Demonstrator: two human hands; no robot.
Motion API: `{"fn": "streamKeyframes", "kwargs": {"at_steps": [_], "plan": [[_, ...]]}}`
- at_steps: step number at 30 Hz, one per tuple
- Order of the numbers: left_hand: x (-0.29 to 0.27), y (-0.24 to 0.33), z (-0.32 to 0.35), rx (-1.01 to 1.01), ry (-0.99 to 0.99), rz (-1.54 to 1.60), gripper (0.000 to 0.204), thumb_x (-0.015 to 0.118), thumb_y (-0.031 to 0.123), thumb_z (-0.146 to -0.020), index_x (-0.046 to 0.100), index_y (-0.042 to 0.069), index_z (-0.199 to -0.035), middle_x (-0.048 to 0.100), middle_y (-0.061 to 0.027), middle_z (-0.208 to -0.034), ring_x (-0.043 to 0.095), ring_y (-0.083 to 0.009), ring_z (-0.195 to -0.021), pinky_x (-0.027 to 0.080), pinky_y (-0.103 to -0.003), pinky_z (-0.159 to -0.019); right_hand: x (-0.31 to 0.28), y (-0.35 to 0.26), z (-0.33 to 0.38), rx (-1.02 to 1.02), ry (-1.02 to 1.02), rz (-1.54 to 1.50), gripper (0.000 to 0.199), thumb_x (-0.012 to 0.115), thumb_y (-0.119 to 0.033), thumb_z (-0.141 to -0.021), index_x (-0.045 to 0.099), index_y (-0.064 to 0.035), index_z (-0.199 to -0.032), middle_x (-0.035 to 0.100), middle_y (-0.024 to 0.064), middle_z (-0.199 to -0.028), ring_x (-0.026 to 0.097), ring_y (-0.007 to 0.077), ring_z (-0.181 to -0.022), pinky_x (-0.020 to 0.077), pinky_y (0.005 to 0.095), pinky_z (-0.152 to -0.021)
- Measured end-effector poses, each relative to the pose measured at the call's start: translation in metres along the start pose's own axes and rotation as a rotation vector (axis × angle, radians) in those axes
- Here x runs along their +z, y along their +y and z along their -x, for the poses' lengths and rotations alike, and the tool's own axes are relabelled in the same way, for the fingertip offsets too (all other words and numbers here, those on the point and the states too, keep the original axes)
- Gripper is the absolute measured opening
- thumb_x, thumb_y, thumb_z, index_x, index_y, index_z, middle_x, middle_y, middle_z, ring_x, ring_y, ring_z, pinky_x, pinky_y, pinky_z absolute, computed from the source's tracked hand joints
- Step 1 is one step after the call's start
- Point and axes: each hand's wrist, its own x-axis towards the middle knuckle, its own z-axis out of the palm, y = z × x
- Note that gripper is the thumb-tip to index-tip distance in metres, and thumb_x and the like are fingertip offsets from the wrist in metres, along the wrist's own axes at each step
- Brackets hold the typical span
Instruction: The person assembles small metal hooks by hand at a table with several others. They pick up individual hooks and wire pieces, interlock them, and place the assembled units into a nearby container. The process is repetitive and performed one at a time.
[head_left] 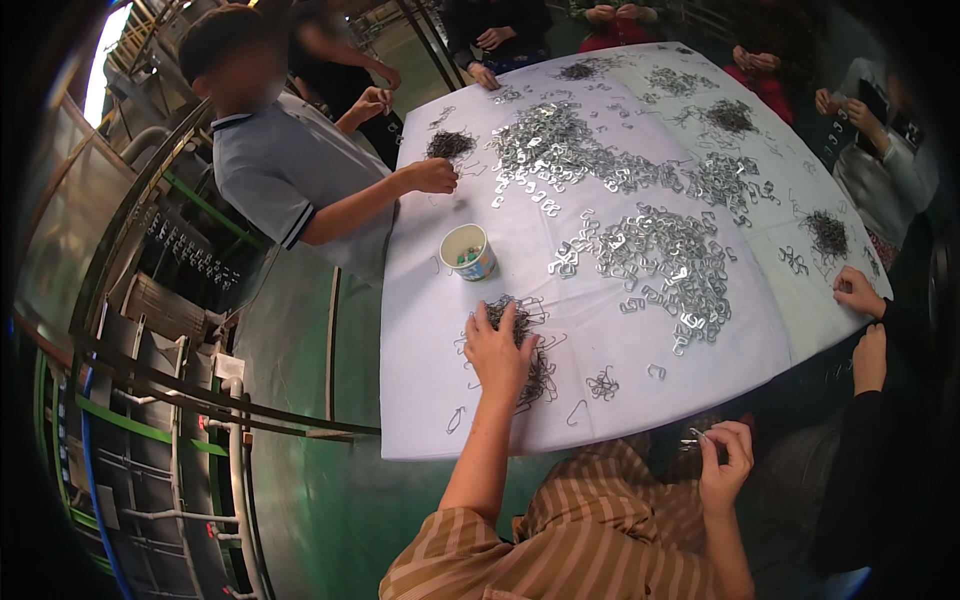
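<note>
**Resting your left hand (500,355) on the dark wire hooks (540,382)**

The dark wire hooks lie in a tangled heap at your edge of the white-covered table (415,335). Your left fingers are spread and slightly bent over its top; whether one is caught beneath them, you cannot tell. Off the table edge, your right hand (727,465) has thumb and fingertips pinched together on a small shiny metal piece (691,437); its exact form is too small to make out.

Expect each hook to be light, springy and smooth, hardly fragile, though a hard pull could bend it and drag its neighbours along. Take one by a straight stretch of wire, clear of the curled end, and tease it free. The bent silver pieces (685,270) heaped beyond look stiffer and flatter; pinch those across the flat faces.

For markings, you have only the paper cup (481,269), which carries a blue printed pattern on its side; you can read no lettering on the wire or metal.
</note>
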Motion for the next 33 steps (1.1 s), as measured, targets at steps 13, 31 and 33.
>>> {"fn": "streamKeyframes", "kwargs": {"at_steps": [13,31,33], "plan": [[-0.015,-0.032,-0.045,-0.011,-0.196,0.431,0.046,0.070,-0.003,-0.072,0.056,0.009,-0.115,0.058,-0.0143,-0.117,0.057,-0.0346,-0.108,0.049,-0.043,-0.089,-0.003,0.008,0.002,0.025,0.007,-0.050,0.007,0.067,0.005,-0.077,0.064,0.0031,-0.083,0.058,0.0117,-0.091,0.058,0.0195,-0.070,0.0486,0.0285,-0.065],[0.031,0.032,-0.031,0.347,-0.314,0.427,0.008,0.066,0.008,-0.080,0.072,0.005,-0.085,0.067,-0.0120,-0.082,0.064,-0.0318,-0.080,0.051,-0.040,-0.072,-0.005,0.006,-0.005,0.027,-0.012,-0.033,0.010,0.069,0.006,-0.076,0.064,0.0028,-0.084,0.059,0.0121,-0.093,0.060,0.0211,-0.071,0.0496,0.0294,-0.064],[0.024,0.026,-0.035,0.288,-0.290,0.402,0.008,0.067,0.008,-0.080,0.073,0.005,-0.084,0.067,-0.0118,-0.083,0.064,-0.0314,-0.079,0.051,-0.040,-0.071,-0.005,0.009,-0.002,0.039,-0.008,-0.042,0.010,0.069,0.005,-0.076,0.064,0.0027,-0.084,0.059,0.0120,-0.093,0.060,0.0210,-0.070,0.0496,0.0296,-0.064]]}}
